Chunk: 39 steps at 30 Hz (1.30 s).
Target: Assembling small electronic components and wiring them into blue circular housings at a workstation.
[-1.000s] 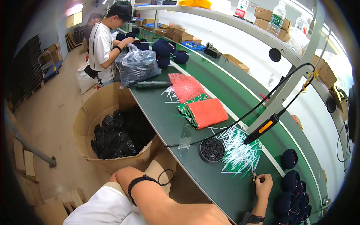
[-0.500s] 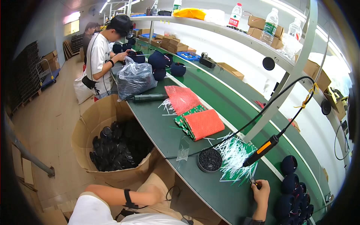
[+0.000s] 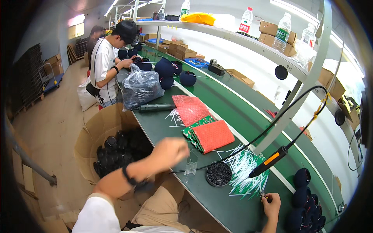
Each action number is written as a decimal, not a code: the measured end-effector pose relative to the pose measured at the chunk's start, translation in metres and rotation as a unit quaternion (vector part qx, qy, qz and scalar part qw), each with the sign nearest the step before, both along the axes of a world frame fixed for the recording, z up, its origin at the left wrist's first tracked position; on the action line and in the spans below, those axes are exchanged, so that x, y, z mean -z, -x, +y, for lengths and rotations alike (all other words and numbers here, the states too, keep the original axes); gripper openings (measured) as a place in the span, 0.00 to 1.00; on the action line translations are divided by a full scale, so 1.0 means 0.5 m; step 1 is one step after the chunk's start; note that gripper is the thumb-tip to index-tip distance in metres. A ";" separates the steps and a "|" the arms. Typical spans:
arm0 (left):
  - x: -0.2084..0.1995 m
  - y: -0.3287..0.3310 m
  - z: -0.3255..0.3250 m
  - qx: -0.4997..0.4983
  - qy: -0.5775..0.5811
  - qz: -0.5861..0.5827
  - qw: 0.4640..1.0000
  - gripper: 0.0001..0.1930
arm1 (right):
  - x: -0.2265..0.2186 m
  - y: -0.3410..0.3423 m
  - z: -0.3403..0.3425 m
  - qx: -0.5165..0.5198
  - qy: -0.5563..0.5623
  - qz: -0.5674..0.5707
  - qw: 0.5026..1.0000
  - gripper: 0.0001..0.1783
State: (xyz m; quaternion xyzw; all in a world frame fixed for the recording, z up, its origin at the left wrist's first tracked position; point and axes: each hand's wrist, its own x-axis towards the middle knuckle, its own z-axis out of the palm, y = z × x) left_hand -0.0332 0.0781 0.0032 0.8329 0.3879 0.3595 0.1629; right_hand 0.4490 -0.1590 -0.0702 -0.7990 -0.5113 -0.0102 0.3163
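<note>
My left hand (image 3: 171, 151), smeared by motion, is raised over the table's near edge, left of the round tin of small black pieces (image 3: 218, 174). Its fingers are too blurred to read. A black strap (image 3: 129, 175) circles that wrist. My right hand (image 3: 272, 204) rests low over the green table, fingers pinched round a small, partly hidden dark item with a metallic tip (image 3: 264, 194). Just beyond it lies a loose pile of thin white sticks (image 3: 243, 171). Above the pile hangs a black power screwdriver with an orange stripe (image 3: 269, 161) on a cable.
Red bubble wrap (image 3: 213, 136) partly covers green circuit boards (image 3: 200, 122). Dark blue rounded shells (image 3: 301, 194) crowd the right side. A large carton (image 3: 91, 134) of black parts stands left of the table. Farther along, a person (image 3: 105, 62) works beside a grey plastic bag (image 3: 142, 86).
My left hand has swung up and forward from my lap to above the table's edge. The right hand keeps its pinch in nearly the same place.
</note>
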 end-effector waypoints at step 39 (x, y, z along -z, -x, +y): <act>-0.016 -0.105 0.292 -0.028 -0.244 -0.053 0.968 0.04 | -0.019 0.020 0.002 -0.017 0.039 -0.020 0.999 0.19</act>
